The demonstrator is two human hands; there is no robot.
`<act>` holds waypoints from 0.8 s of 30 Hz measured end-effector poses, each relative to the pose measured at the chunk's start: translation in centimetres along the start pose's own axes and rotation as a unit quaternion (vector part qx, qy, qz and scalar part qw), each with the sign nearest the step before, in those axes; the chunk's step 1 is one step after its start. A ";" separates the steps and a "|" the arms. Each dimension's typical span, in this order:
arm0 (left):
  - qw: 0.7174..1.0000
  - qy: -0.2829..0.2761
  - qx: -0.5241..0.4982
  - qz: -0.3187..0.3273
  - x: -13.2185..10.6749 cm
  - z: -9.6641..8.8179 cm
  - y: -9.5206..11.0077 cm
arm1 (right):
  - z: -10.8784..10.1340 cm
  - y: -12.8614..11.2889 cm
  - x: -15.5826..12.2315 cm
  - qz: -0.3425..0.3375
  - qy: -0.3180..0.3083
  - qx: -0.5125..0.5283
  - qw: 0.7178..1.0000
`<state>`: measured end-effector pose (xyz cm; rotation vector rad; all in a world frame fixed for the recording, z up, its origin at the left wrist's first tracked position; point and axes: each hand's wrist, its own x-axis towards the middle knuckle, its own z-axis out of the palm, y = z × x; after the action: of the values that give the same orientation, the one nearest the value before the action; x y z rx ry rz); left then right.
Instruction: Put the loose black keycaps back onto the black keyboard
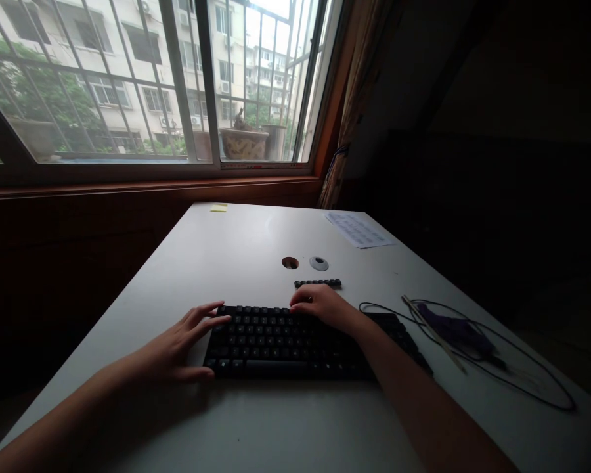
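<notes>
A black keyboard (268, 338) lies on the white table, its long side towards me. My left hand (190, 335) is at its left end with fingers spread, the fingertips on the top-left keys and the thumb by the bottom-left corner. Over the keyboard's upper row, right of its middle, my right hand (322, 307) is closed, thumb and fingers bent together at the keys. Whatever is between those fingertips is too small or hidden to make out. Just behind this hand is a short row of loose black keycaps (320, 283).
The white table (246, 256) has a round hole (290, 263) and a grey ring-shaped cover (318, 263). Printed sheets (359, 230) lie back right, a yellow sticky note (218, 207) back left. At right are a black cable (532, 351), a thin stick (438, 338) and purple cloth (453, 328).
</notes>
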<state>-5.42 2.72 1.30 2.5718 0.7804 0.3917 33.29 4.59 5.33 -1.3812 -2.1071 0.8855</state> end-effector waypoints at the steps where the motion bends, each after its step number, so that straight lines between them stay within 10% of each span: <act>1: 1.000 0.002 0.000 0.000 0.0 0.0 0.0 | 0.1 0.0 0.0 -0.004 -0.001 -0.009 1.000; 16: 1.000 -0.002 0.000 -0.010 0.0 0.2 0.0 | 1.2 0.0 0.3 -0.118 -0.014 -0.215 0.969; 24: 1.000 -0.002 0.001 -0.012 -0.1 0.1 0.2 | -0.3 0.0 -0.3 -0.078 -0.036 -0.067 0.994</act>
<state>-5.38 2.45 1.26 2.5617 0.8097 0.3793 33.58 4.38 5.56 -1.2438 -2.3302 0.7527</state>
